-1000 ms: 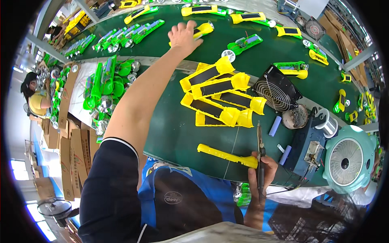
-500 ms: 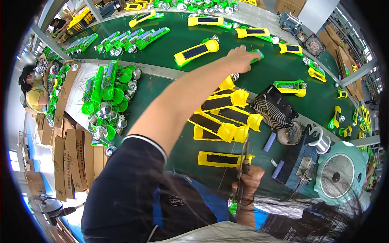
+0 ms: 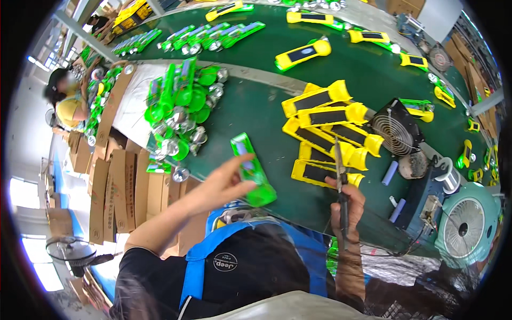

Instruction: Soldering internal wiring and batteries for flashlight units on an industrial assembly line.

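Brown cardboard boxes (image 3: 114,186) stand in a row at the left of the frame, beside the green table.

head: worn, fisheye | faces steeply down | close over green workbench (image 3: 256,101)

On the bench (image 3: 250,112) I count five yellow flashlight shells (image 3: 320,114) stacked together near its right part, one green flashlight shell (image 3: 250,170) near its front edge, and two small blue battery cells (image 3: 390,173) by its right edge. There is one black square fan (image 3: 396,127), one round teal fan (image 3: 464,224) at the front right corner, and one soldering iron (image 3: 341,186). The green parts and silver reflectors (image 3: 181,117) heaped at the left edge are too many to count surely.
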Available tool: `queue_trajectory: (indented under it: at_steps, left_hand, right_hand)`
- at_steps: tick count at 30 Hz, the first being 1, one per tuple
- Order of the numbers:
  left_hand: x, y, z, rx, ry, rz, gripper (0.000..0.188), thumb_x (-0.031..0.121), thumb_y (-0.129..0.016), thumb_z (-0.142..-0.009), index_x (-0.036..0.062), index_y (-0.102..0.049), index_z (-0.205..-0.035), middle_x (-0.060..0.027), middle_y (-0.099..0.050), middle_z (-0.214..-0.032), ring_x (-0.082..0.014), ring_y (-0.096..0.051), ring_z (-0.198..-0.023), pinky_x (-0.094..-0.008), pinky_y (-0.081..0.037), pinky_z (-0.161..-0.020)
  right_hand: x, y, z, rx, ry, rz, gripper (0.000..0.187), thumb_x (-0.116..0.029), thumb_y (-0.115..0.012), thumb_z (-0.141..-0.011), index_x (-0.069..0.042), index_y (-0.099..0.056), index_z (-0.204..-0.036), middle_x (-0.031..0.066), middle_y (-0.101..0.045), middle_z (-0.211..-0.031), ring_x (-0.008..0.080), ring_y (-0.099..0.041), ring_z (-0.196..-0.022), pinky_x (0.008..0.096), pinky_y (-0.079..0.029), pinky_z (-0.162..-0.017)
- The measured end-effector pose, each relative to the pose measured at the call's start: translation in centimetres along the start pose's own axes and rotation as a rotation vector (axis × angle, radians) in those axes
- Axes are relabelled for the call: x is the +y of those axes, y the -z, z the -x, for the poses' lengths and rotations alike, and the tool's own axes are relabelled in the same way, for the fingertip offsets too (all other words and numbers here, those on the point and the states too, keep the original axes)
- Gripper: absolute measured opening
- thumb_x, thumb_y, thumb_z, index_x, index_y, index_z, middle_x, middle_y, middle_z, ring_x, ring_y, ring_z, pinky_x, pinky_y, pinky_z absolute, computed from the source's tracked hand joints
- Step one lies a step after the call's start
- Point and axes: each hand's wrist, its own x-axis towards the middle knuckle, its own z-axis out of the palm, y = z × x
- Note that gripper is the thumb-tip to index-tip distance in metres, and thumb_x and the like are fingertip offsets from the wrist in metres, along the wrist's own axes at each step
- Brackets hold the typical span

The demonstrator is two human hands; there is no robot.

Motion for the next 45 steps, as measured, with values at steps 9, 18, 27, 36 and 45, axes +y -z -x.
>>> queue_trajectory:
  at_steps: [9,18,27,36,45]
  left_hand:
    - [6.4,2.2,-13.4,0.545,-0.826,-0.639,0.030,0.005,-0.069,-0.078,0.0051,-0.059,-0.107,-0.0148,-0.059,-0.101,-0.0334,-0.059,-0.095,-0.0420,-0.048,-0.080]
    - [4.8,3.4,-32.4,0.642,-0.355,-0.864,0.044,0.028,-0.069,-0.084,0.0127,-0.053,-0.121,-0.0134,-0.068,-0.101,-0.0331,-0.065,-0.096,-0.0472,-0.048,-0.088]
    - [3.5,2.0,-34.7,0.715,-0.398,-0.825,0.038,0.025,-0.064,-0.087,0.0090,-0.049,-0.118,-0.0187,-0.064,-0.105,-0.0380,-0.061,-0.097,-0.0483,-0.050,-0.082]
    - [7.9,4.9,-27.4,0.618,-0.880,-0.497,0.022,0.003,-0.058,-0.087,0.0048,-0.057,-0.109,-0.0151,-0.063,-0.100,-0.0324,-0.061,-0.093,-0.0411,-0.050,-0.080]
    - [2.2,-0.6,-3.5,-0.080,-0.654,-0.838,0.063,0.008,-0.077,-0.062,0.0054,-0.055,-0.121,-0.0104,-0.055,-0.116,-0.0300,-0.054,-0.103,-0.0391,-0.047,-0.088]
  right_hand:
    - [0.3,0.8,0.9,0.067,0.045,-0.137,0.048,-0.039,-0.059,-0.095,-0.005,-0.037,-0.121,0.0231,-0.060,-0.111,0.0344,-0.064,-0.101,0.0439,-0.046,-0.093]
    - [0.1,1.4,-0.4,0.097,0.148,0.114,0.039,-0.034,-0.069,-0.087,-0.003,-0.053,-0.106,0.0182,-0.067,-0.096,0.0377,-0.064,-0.086,0.0448,-0.051,-0.079]
    - [0.9,2.2,-1.5,0.037,0.145,0.075,0.044,-0.037,-0.065,-0.090,-0.002,-0.049,-0.111,0.0192,-0.068,-0.095,0.0325,-0.064,-0.077,0.0409,-0.050,-0.071]
    - [0.2,1.9,1.1,-0.044,-0.032,-0.096,0.050,-0.040,-0.062,-0.093,-0.003,-0.042,-0.120,0.0224,-0.065,-0.104,0.0332,-0.066,-0.097,0.0441,-0.050,-0.087]
    - [-1.0,-0.4,-2.3,0.045,-0.176,-0.397,0.054,-0.044,-0.058,-0.094,-0.002,-0.040,-0.123,0.0190,-0.060,-0.111,0.0298,-0.064,-0.104,0.0395,-0.043,-0.097]
